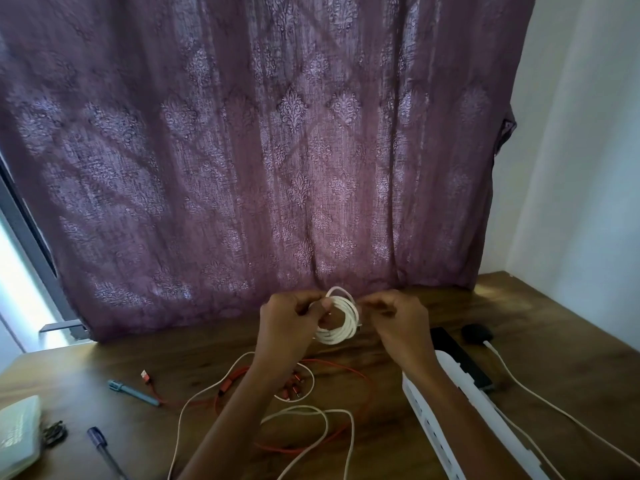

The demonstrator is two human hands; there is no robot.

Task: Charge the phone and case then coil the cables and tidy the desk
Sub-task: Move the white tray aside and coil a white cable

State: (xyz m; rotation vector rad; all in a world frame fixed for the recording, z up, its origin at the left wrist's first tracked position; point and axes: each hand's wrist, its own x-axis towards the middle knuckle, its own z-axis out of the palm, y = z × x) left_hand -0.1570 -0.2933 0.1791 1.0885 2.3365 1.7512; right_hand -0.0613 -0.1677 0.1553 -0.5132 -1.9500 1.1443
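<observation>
A white cable wound into a coil (341,320) is held up above the wooden desk (180,362), near the curtain. My left hand (289,318) grips the coil's left side. My right hand (394,317) pinches the coil's right side, where the cable end is. A loose white cable (304,420) and an orange cable (346,372) lie tangled on the desk below my forearms. The orange cable's plug (145,375) lies to the left. A white power strip (485,424) stretches along the right, partly under my right forearm. No phone is clearly visible.
A black block (460,355) and a black plug (477,334) with a white lead lie at the right. Two pens (133,393) (104,448) and a pale flat item (17,434) rest at the left. A purple patterned curtain (263,150) hangs behind.
</observation>
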